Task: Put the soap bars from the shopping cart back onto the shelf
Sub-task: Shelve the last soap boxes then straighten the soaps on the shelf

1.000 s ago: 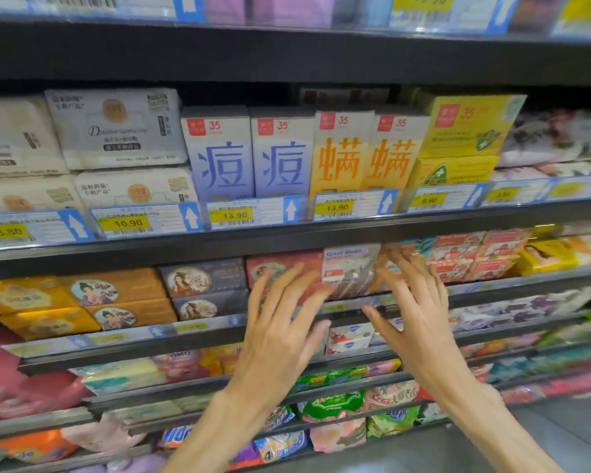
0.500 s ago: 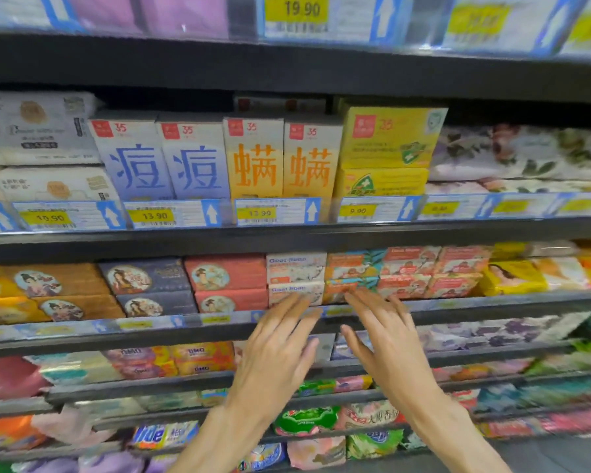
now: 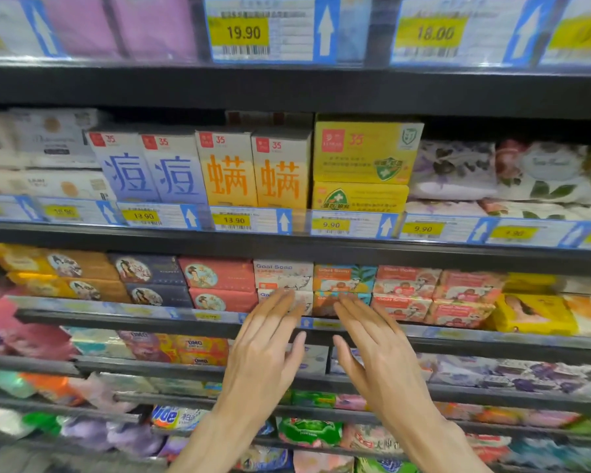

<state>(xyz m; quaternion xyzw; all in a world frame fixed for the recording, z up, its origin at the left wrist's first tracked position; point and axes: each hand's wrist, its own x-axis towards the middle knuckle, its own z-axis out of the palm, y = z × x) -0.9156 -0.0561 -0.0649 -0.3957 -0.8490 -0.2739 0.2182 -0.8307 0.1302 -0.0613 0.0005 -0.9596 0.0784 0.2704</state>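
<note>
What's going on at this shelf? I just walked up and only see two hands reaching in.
A person is facing a store shelf of boxed soap. Both hands are open and hold nothing: the left hand reaches toward the white Goat Soap boxes, and the right hand toward the orange Goat Soap boxes beside them. The fingers look to be at the lower boxes' fronts. No cart is in view.

Bright, even store light falls from above, and dark shadow sits under each shelf (image 3: 287,93) lip. The clear price strips (image 3: 260,32) catch soft glare. The centre is fairly sharp; the boxes (image 3: 229,175) read clearly. Toward the edges and bottom the packs smear with blur, and the wide lens bows the shelf lines.
</note>
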